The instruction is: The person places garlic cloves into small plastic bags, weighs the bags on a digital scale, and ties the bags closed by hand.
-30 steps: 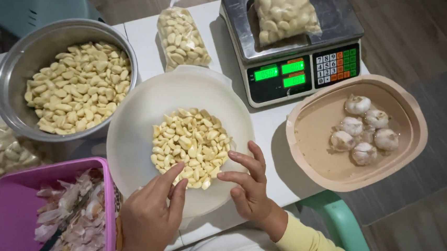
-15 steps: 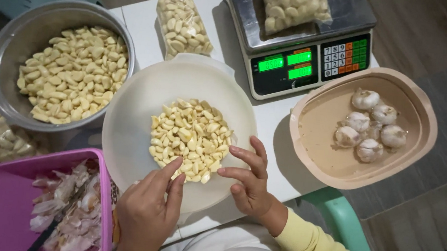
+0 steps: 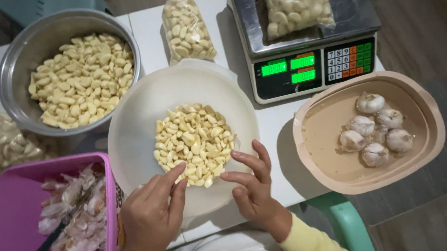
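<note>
White table (image 3: 146,26) over a wood-look floor. Centre: white plastic bowl (image 3: 146,104) holding a heap of peeled garlic cloves (image 3: 193,143). Left hand (image 3: 148,220) loosely open, fingertips on the near edge of the heap, holding nothing. Right hand (image 3: 253,188) spread, fingers resting on the bowl's rim beside the cloves, holding nothing. Left of the bowl: steel pot (image 3: 23,64) of cloves; near left: pink tub (image 3: 11,200) of skins. Right: beige basin (image 3: 421,150) with whole bulbs (image 3: 375,131). Far side: scale (image 3: 311,69) bearing a bagged portion (image 3: 294,10).

Hands (image 3: 253,188) touching peeled garlic (image 3: 193,142).
</note>
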